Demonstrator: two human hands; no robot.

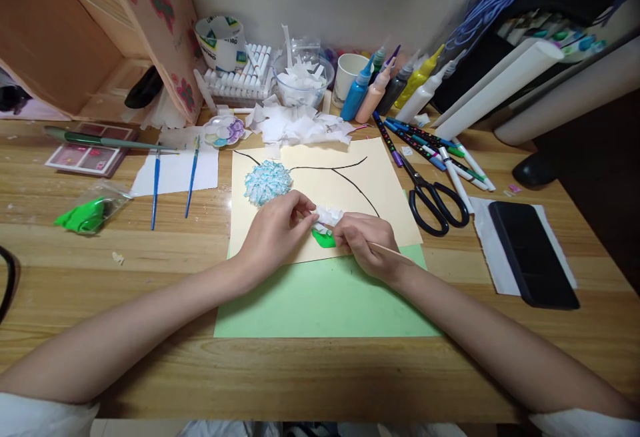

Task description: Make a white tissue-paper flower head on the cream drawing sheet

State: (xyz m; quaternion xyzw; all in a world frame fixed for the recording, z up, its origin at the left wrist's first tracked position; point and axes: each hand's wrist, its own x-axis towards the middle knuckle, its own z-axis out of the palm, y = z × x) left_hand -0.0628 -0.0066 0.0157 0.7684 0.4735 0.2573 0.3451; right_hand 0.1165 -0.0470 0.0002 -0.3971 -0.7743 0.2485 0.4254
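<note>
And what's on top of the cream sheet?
On the cream sheet: a blue-white pompom, black lines, a green patch and, between the left hand and right hand, white paper. What the hands and the right one's stick cover can't be seen.

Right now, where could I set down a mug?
Bare wood shows in front, between the green sheet and table edge; another patch lies at right, between scissors, right forearm and phone. Crowded: the back, with squeeze bottles and white scraps, and the cream sheet under the left hand and right hand.
</note>
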